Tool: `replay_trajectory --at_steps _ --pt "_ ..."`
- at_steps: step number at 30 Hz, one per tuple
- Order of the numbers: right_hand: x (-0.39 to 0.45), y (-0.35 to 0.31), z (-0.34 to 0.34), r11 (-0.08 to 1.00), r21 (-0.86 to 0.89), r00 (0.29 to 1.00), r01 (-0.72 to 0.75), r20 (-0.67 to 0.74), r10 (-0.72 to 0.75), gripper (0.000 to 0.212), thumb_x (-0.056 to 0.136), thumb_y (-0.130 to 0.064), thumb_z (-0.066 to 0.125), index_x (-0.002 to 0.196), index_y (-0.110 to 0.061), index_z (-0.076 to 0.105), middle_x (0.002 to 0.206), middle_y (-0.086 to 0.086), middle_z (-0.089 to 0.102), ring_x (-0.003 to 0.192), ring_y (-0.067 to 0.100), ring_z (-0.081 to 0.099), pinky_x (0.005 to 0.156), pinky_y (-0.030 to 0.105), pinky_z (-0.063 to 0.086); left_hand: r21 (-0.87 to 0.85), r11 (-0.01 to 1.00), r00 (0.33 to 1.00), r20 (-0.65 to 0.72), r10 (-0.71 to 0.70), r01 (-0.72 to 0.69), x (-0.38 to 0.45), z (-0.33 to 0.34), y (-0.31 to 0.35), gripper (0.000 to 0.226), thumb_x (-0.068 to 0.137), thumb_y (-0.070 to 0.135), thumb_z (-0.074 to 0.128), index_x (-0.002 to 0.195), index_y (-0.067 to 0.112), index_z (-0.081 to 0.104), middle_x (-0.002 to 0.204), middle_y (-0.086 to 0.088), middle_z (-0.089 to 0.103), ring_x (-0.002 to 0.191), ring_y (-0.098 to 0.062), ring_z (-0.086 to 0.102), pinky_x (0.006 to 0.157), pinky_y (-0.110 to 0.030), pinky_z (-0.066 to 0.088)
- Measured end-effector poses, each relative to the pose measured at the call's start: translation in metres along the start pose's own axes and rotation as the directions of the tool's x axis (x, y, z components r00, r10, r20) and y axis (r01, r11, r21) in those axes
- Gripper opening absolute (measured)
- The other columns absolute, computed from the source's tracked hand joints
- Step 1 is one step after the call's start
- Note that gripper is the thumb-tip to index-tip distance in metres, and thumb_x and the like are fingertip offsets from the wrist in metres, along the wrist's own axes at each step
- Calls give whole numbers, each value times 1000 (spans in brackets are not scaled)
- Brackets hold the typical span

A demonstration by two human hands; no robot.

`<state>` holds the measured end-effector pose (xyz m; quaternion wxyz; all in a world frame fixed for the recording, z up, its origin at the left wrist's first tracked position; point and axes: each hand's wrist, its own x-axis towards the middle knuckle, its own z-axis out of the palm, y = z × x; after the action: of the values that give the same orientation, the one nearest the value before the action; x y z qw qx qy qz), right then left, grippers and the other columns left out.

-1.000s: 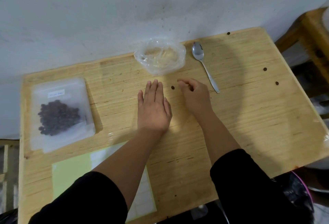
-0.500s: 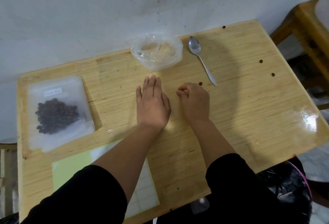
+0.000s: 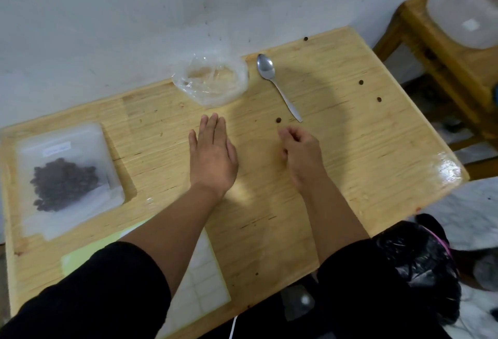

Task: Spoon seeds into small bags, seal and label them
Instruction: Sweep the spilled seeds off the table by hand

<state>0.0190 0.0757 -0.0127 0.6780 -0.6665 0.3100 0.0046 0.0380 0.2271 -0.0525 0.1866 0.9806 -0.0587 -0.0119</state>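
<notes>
A person in black sleeves leans over a wooden table [image 3: 350, 166], seen from above. The left hand [image 3: 213, 155] lies flat near the middle of the frame, palm down, fingers straight and close together on the wood. The right hand [image 3: 301, 152], just right of centre, has its fingers curled inward; whether they pinch anything cannot be told. A single dark seed [image 3: 278, 120] sits on the table just above that hand, apart from the fingertips, and beside the handle end of a metal spoon [image 3: 277, 85] that lies slanted in the upper middle. Left of the spoon's bowl rests a crumpled clear plastic bag [image 3: 213, 79] against the wall. At the left of the frame a flat, labelled bag of seeds [image 3: 63, 177] lies on the tabletop. A sheet of blank labels [image 3: 202, 282] shows at the bottom, partly under the left forearm. More loose seeds [image 3: 361, 82] dot the table's upper right.
</notes>
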Motion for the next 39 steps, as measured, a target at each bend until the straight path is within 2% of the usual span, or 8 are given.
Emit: replay_trajectory --at_steps 2,4,9,14,19,30,36,39 --pt "1 -3 -9 892 433 992 -127 53 116 16 94 -7 50 81 -9 57 69 1 50 61 10 46 54 21 36 -12 998 998 -5 58 -58 0 1 4 50 99 19 32 148 8 27 157 -8 22 148 -22 8 119 -41 3" --pt "5 -4 -15 831 534 987 -159 70 144 16 95 -2 45 86 -6 57 78 5 57 65 11 52 51 19 39 -62 994 995 2 96 -95 3 3 13 51 98 17 36 147 6 28 156 -9 24 147 -23 9 119 -39 4" --pt "20 -8 -16 999 -38 998 13 -62 -16 21 93 -18 48 95 -19 69 69 -5 54 57 6 45 51 18 39 -76 987 987 67 145 -140 8 19 43 54 100 25 30 150 7 19 158 -6 17 148 -21 3 118 -37 -1" --pt "37 -8 -10 760 -586 950 280 57 -307 24 87 -22 61 109 -17 70 86 -3 66 77 4 50 86 19 42 -81 988 992 9 130 -129 7 25 42 53 99 26 31 149 9 24 157 -5 23 147 -19 8 117 -35 -4" --pt "43 -3 -7 642 -689 921 335 96 -377 22 86 -20 63 107 -17 71 104 1 71 91 11 62 78 4 28 -108 986 992 -7 128 -128 6 25 43 52 99 26 32 148 11 26 157 -3 23 147 -17 8 117 -33 -6" --pt "40 -3 -3 511 -795 926 326 160 -342 18 93 -23 53 95 -7 61 95 6 62 83 17 54 70 21 30 -119 979 986 -33 162 -165 7 27 42 52 96 26 33 144 6 35 152 -9 33 146 -23 17 118 -40 5" --pt "56 -26 -23 988 -147 999 37 -6 -38 19 95 -24 49 82 -14 59 60 -7 48 54 7 43 55 22 39 -180 969 984 -81 159 -172 10 22 52 51 94 25 32 141 5 40 148 -12 39 144 -25 24 118 -40 11" --pt "81 -49 -39 932 343 990 -120 106 89 30 98 -16 42 69 -13 48 56 -4 43 49 9 38 45 21 33 -230 948 969 -162 187 -221 37 21 80 48 90 8 47 137 0 44 142 -17 45 139 -31 32 116 -39 21"
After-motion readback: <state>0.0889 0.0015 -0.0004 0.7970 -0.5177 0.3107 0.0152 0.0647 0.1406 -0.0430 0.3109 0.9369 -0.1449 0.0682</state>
